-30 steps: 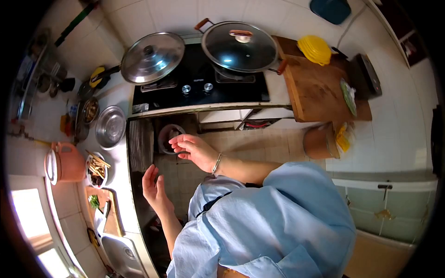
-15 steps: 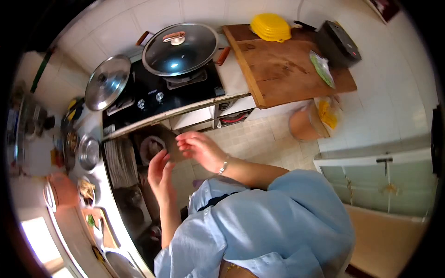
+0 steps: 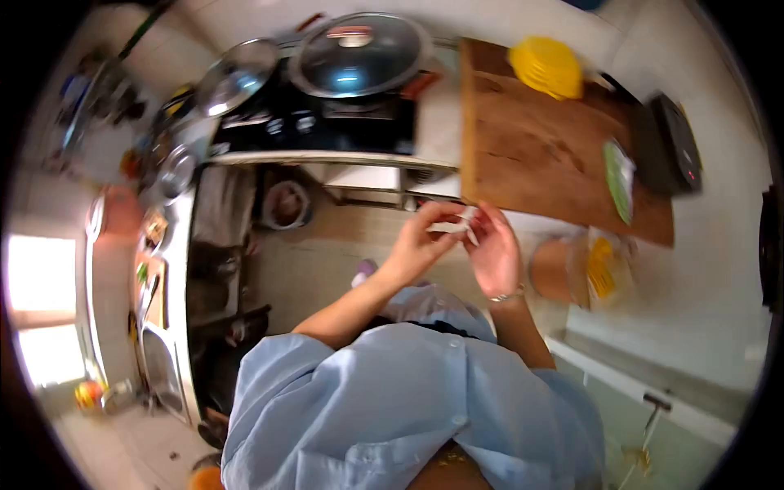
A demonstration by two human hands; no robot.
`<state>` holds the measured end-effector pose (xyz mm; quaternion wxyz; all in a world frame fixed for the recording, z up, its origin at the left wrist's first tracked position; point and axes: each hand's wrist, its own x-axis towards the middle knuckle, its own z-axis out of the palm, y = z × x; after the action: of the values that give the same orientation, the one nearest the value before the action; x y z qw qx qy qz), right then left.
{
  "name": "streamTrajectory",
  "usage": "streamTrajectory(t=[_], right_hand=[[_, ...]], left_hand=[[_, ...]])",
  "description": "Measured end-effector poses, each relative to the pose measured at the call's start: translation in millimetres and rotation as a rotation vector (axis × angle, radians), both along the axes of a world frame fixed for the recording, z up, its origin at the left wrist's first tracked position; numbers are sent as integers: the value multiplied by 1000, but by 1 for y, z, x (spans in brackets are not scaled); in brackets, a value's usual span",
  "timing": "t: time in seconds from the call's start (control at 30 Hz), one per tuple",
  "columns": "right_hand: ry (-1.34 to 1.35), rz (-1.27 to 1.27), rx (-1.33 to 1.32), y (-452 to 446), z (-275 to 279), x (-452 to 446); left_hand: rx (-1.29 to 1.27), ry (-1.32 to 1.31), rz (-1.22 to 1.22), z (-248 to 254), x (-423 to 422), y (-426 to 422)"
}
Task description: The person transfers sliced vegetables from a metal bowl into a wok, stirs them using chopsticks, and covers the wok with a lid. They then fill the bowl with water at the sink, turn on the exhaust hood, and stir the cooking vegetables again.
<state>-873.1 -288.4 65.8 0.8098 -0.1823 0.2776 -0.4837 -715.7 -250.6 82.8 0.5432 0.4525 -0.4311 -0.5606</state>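
Note:
My left hand (image 3: 419, 247) and my right hand (image 3: 496, 251) meet in front of my body, below the front edge of the wooden board (image 3: 531, 135). Their fingertips are drawn together around a small white thing (image 3: 468, 214). It is blurred and too small to name. The fingers of both hands are bent in a pinch, and a bracelet (image 3: 508, 294) circles my right wrist.
A lidded wok (image 3: 359, 61) stands on the black gas stove (image 3: 343, 131), beside a glass lid (image 3: 238, 77). The board bears a yellow plastic basket (image 3: 545, 67), a dark box (image 3: 670, 147) and a green-and-white packet (image 3: 619, 180). Below is a bin (image 3: 559, 269).
My view has turned, so the stove and board sit differently. My hands, apart with loosely bent fingers before, have moved right and come together; a small white thing now shows between them.

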Motion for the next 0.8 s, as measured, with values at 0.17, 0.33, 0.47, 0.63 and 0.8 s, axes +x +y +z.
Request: streamTrajectory(t=[0.17, 0.33, 0.47, 0.63, 0.8], right_hand=[[-78, -103, 19, -21, -9, -41], [-76, -246, 42, -47, -11, -76], [-23, -348, 123, -76, -7, -105], [0, -450, 86, -113, -1, -129], [-27, -516, 121, -142, -9, -165]], left_hand=[[11, 4, -122, -5, -43, -48], [57, 41, -280, -8, -78, -95], [32, 88, -378, -13, -111, -143], [144, 119, -492, -13, -140, -194], [124, 142, -531, -26, -181, -227]])
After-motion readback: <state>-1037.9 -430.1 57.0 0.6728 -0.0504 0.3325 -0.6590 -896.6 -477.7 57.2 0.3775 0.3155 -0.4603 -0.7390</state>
